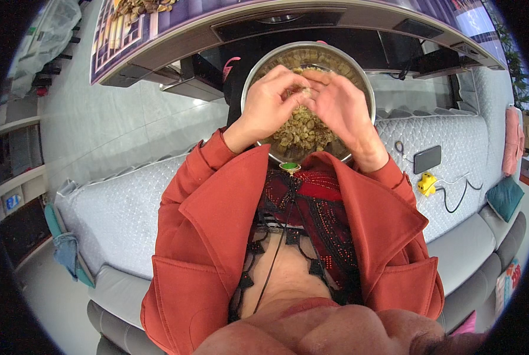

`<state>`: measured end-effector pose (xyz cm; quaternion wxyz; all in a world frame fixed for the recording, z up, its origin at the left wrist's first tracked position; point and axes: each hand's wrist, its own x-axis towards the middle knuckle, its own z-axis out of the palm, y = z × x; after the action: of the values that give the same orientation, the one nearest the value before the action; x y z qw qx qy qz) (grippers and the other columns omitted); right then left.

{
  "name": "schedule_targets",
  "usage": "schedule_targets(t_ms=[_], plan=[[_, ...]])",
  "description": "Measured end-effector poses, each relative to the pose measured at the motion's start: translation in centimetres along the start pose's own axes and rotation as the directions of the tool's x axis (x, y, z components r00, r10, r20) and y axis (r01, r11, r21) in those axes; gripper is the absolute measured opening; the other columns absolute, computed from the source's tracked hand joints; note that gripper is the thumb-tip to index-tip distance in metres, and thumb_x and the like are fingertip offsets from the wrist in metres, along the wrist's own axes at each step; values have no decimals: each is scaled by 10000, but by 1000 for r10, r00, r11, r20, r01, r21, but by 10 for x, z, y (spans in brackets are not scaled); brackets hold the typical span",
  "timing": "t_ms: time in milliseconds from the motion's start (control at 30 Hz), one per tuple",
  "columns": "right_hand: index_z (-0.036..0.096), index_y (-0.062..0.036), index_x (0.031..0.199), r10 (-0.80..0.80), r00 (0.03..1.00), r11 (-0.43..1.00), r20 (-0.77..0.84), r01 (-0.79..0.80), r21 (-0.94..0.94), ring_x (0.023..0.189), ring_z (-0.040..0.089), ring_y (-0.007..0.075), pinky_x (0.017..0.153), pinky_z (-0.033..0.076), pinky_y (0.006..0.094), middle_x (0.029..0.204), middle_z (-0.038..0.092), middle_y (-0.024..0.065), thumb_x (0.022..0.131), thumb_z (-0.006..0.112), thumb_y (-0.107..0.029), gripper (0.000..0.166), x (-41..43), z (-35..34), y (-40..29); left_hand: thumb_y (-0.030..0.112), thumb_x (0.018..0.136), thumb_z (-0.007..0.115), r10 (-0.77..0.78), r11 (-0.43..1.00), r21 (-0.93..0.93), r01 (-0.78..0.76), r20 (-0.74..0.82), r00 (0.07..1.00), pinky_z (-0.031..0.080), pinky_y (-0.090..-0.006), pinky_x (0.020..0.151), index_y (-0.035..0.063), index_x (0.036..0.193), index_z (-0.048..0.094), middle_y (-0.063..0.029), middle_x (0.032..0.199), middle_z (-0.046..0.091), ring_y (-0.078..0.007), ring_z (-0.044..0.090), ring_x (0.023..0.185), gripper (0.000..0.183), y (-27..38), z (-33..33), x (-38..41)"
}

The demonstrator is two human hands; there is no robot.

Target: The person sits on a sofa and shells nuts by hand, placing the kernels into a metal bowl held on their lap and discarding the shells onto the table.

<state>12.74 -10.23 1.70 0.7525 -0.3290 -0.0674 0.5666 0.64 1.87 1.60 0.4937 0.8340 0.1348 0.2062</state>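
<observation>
A round stainless steel bowl (367, 84) sits before me, close to my lap. Loose brownish-yellow pieces (300, 131), flat and irregular, lie in a heap inside it; what they are I cannot tell. Over the bowl, my left hand (273, 100) has its thumb and fingers drawn together at a small pale piece (306, 92). My right hand (342, 106) meets it from the other side, fingers curled towards the same piece. The fingertips overlap, so the right hand's grip is partly hidden.
Ahead is a table (175, 46) with a patterned purple cover, bearing a pile of similar brown pieces (142, 8). On the quilted sofa cover (446, 133) to my right lie a dark phone (427, 159), a yellow power adapter (426, 184) and cables (453, 206). A teal cushion (505, 199) rests farther right.
</observation>
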Motion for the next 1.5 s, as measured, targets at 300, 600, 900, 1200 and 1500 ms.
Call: schedule_targets(t_ms=[300,600,900,1200,1500], plan=[[535,-29,805,-5,990,562,138,117,-819,605,458,62,536,377,229,649,495,-16,937,487,-203,223,-14,3,5,71,883,599,-78,980,-192,55,-114,990,441,-226,620,3,1005,645,-32,806,602,-82,544,706,147,-4,6,-10],[548,-11,808,26,992,529,122,90,-844,586,449,68,511,371,247,637,497,-5,914,465,-191,225,-17,5,4,34,885,561,103,991,-66,-115,-168,980,457,-269,603,-3,929,606,-97,762,560,-184,565,670,73,1,13,-15],[503,20,742,-343,860,60,377,421,-905,587,543,367,547,435,428,665,537,214,785,462,-54,95,-12,5,20,112,948,507,-195,882,-456,118,-127,973,398,-226,535,25,932,567,-7,697,523,-72,484,601,107,2,25,-23],[472,7,701,-376,804,-50,460,479,-877,586,537,389,529,424,460,648,524,193,744,483,-26,56,-15,8,12,163,977,471,-236,556,-804,210,89,968,367,-186,525,46,982,565,16,730,520,-40,449,595,150,-14,30,-22],[518,-54,736,-359,708,-562,608,357,-747,579,578,309,493,473,405,652,536,116,725,624,-114,122,-14,13,10,139,956,516,-221,689,-707,160,6,975,459,-212,680,5,1092,602,-3,901,611,-49,539,773,210,-6,25,-20]])
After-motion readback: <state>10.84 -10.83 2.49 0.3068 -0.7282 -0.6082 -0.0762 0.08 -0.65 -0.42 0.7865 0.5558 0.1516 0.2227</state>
